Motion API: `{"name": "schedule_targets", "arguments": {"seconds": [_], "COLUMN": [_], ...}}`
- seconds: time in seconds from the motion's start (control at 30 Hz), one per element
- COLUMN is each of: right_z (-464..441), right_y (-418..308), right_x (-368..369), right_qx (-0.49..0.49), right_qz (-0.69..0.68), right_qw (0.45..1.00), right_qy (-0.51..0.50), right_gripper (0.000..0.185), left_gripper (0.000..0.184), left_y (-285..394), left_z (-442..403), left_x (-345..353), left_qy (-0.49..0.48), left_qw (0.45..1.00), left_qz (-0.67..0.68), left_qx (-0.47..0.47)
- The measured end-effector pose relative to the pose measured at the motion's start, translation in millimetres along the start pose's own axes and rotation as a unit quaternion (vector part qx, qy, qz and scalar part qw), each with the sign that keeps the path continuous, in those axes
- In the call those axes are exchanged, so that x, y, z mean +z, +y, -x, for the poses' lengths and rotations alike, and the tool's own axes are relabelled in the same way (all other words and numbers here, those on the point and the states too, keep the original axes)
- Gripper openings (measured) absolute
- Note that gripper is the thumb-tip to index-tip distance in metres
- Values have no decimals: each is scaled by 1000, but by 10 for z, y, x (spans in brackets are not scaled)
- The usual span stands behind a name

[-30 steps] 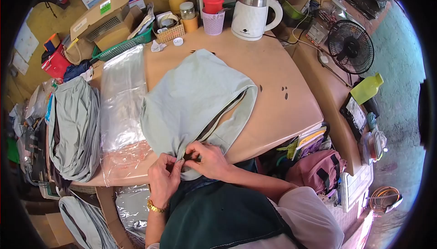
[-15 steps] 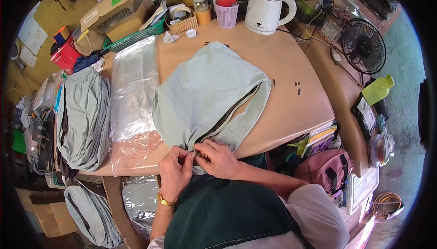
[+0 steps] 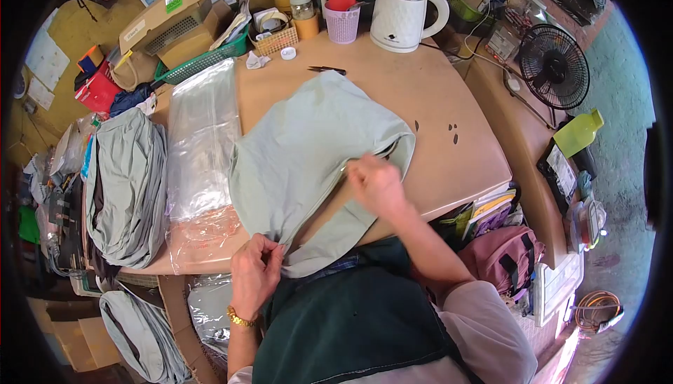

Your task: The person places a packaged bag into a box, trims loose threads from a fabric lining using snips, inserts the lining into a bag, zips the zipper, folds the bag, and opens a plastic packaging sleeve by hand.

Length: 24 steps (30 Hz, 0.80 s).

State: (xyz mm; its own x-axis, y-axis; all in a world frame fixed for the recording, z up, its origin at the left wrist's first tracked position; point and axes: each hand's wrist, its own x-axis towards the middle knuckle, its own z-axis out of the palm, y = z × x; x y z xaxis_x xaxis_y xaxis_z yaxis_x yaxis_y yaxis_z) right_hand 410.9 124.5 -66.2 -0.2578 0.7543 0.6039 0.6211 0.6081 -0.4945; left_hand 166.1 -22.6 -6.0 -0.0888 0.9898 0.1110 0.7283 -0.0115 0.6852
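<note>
A pale grey-green fabric cover [image 3: 308,131] with a long zipper along its near right side lies on the table [image 3: 449,166]. My left hand [image 3: 256,272] pinches the cloth at the near end of the zipper, by the table's front edge. My right hand [image 3: 378,186] is closed at the zipper line, nearer its far end, with a small metallic glint at the fingertips that looks like the zipper pull. Between the hands the zipper edge runs taut on a diagonal. A dark stretch of zipper shows just beyond my right hand.
Clear plastic bags [image 3: 203,138] lie left of the cover, beside a stack of similar folded covers [image 3: 126,187]. Black thread snips [image 3: 327,70] rest beyond the cover. A white kettle [image 3: 398,19] stands at the back, a fan [image 3: 554,67] at the right.
My right hand has moved away from my left, up and rightward along the zipper. My left hand still holds the near end, slightly lower and left. The snips are more uncovered.
</note>
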Motion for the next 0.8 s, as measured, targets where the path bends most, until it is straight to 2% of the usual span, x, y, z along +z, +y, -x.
{"name": "schedule_targets", "arguments": {"seconds": [0.07, 0.13, 0.17, 0.23, 0.3, 0.33, 0.37, 0.4, 0.43, 0.5, 0.53, 0.57, 0.63, 0.67, 0.8], "right_z": [-83, -164, -151, -130, -142, -120, -46, 43, 97, 124, 135, 132, 129, 163, 308], "right_y": [406, 654, 639, 478, 263, 190, 143, 94, 56, -105, -168, -185, -195, -165, -67], "right_x": [-73, -308, -327, -415, -527, -528, -474, -424, -379, -212, -148, -115, -71, -70, -149], "right_qx": [15, 85, 83, 149, 115, 85, 79, 34, -12, -26, -31, -35, -66, -66, -21], "right_qz": [108, 89, 88, 87, 69, 54, 44, 41, 37, -27, -82, -86, -4, -5, -69], "right_qw": [993, 989, 989, 985, 991, 994, 995, 998, 999, 999, 995, 994, 988, 987, 983], "right_qy": [54, 86, 81, 17, 24, 39, 28, 19, 12, -24, -51, -56, -142, -145, -167], "right_gripper": [4, 8, 8, 8, 10, 13, 13, 14, 16, 17, 18, 18, 18, 18, 19], "left_gripper": [15, 15, 14, 13, 13, 13, 13, 14, 15, 19, 31, 31, 43, 48, 49], "left_y": [-25, -108, -163, -244, -266, -250, -194, -127, -84, 18, 63, 21, -61, -101, -175], "left_z": [36, 53, 75, 17, -153, -172, -182, -186, -196, -258, -285, -268, -215, -166, -36], "left_x": [-107, -228, -279, -307, -355, -348, -302, -237, -85, 261, 392, 509, 672, 648, 541], "left_qy": [34, 51, 66, 55, 218, 221, 189, 158, 118, 72, 37, 41, -52, -81, -89], "left_qw": [998, 997, 996, 993, 949, 948, 965, 975, 981, 978, 976, 977, 964, 966, 966], "left_qz": [-38, -48, -59, -104, -217, -222, -162, -99, -63, -34, -51, -53, -140, -142, -143], "left_qx": [26, 18, 9, 5, 65, 51, 86, 120, 140, 192, 210, 204, 219, 199, 195]}}
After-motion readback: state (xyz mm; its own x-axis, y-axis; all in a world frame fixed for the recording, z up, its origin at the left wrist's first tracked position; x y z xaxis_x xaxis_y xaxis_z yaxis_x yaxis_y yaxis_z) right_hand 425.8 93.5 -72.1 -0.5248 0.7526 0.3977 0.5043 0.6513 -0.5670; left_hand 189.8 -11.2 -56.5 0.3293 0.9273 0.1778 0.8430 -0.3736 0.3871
